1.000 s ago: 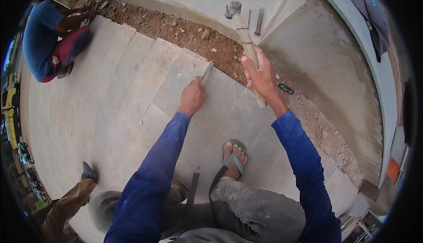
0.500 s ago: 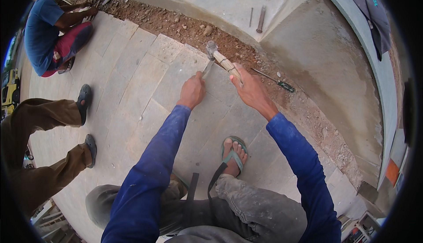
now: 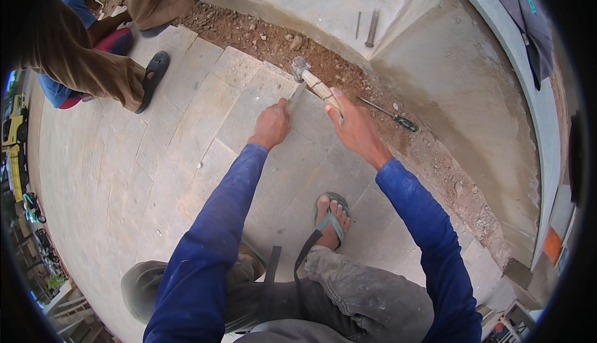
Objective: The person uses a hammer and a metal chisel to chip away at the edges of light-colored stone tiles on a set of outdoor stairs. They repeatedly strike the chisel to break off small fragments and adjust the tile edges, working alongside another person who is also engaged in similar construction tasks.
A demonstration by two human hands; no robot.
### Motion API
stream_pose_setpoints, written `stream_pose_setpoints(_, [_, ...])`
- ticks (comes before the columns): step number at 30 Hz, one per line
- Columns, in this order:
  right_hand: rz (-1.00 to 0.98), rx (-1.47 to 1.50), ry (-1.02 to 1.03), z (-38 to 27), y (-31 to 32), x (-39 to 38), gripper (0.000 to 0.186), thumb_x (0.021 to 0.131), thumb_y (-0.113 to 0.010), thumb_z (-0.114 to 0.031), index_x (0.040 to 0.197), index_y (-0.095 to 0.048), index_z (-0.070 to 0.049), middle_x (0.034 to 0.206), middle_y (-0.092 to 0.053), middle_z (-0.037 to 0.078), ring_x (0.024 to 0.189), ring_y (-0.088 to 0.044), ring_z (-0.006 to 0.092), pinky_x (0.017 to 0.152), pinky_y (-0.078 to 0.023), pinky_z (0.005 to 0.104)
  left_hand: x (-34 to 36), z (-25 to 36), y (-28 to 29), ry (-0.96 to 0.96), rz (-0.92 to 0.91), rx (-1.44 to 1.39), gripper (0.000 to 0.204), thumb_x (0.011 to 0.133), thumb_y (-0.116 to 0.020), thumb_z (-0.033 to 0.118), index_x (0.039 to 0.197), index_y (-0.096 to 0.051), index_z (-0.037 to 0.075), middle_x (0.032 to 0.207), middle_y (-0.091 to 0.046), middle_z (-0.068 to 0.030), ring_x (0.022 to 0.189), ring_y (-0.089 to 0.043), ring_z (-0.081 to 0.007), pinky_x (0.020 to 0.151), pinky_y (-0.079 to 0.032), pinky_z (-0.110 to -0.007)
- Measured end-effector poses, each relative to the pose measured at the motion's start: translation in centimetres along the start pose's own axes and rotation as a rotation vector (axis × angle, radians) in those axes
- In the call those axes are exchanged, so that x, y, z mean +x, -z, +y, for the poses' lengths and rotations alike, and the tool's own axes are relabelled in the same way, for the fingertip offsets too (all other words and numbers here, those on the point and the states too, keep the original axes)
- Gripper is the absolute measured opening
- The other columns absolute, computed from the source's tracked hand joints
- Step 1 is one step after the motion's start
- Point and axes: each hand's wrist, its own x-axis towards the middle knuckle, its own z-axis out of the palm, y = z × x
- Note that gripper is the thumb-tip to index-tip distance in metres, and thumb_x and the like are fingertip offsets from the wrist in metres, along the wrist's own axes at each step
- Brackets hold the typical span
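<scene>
My left hand [image 3: 272,125] is closed round a metal chisel [image 3: 298,92], whose blade slants up over the edge of a grey paving slab [image 3: 245,116]. In my right hand [image 3: 359,130] is a hammer [image 3: 321,90] with a pale wooden handle bound by dark bands. Its steel head hovers near the upper end of the chisel; whether the two touch I cannot tell. A strip of loose brown soil [image 3: 273,39] runs just beyond the slabs. On that soil, right of my right hand, lies a screwdriver [image 3: 404,122] with a dark green handle.
A person in brown trousers [image 3: 102,72] stands at the upper left, partly covering a crouching person in blue [image 3: 76,6]. A rusty bolt [image 3: 372,28] and a thin rod [image 3: 358,25] lie on the far concrete. Grey cloth [image 3: 525,26] hangs over the curved wall at right.
The person in brown trousers has stepped forward, toward the far soil strip, and now blocks part of the crouching person. My hands, the hammer and the chisel have hardly moved.
</scene>
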Motion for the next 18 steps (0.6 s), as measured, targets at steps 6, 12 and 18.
stream_pose_setpoints(6, [0.049, 0.033, -0.014, -0.5, -0.1, 0.5, 0.052, 0.101, -0.054, -0.031, 0.143, -0.048, -0.001, 0.084, -0.067, 0.031, 0.079, -0.067, 0.0476, 0.071, -0.05, 0.0528, 0.2, -0.4, 0.1, -0.028, 0.014, -0.015, 0.022, 0.095, -0.057, 0.015, 0.106, -0.05, -0.003, 0.083, -0.066, -0.033, 0.085, -0.066, -0.0502, 0.076, -0.052, -0.057])
stream_pose_setpoints(12, [-0.048, -0.028, -0.111, 0.5, 0.5, 1.3, 0.054, 0.103, -0.051, -0.034, 0.144, -0.046, 0.001, 0.093, -0.069, 0.03, 0.087, -0.067, 0.0472, 0.077, -0.051, 0.0523, 0.9, 0.4, 0.6, 0.034, -0.068, 0.072, 0.025, 0.095, -0.056, 0.017, 0.109, -0.052, -0.003, 0.082, -0.066, -0.0321, 0.083, -0.067, -0.0502, 0.075, -0.052, -0.058])
stream_pose_setpoints(18, [0.162, 0.027, -0.001, 0.6, 0.3, 1.3, 0.054, 0.103, -0.049, -0.036, 0.143, -0.047, 0.0, 0.102, -0.068, 0.03, 0.095, -0.067, 0.0477, 0.084, -0.051, 0.0519, 2.6, 1.1, 2.7, -0.006, -0.152, 0.175, 0.024, 0.091, -0.057, 0.013, 0.109, -0.057, -0.002, 0.086, -0.069, -0.0297, 0.085, -0.069, -0.0466, 0.077, -0.055, -0.054])
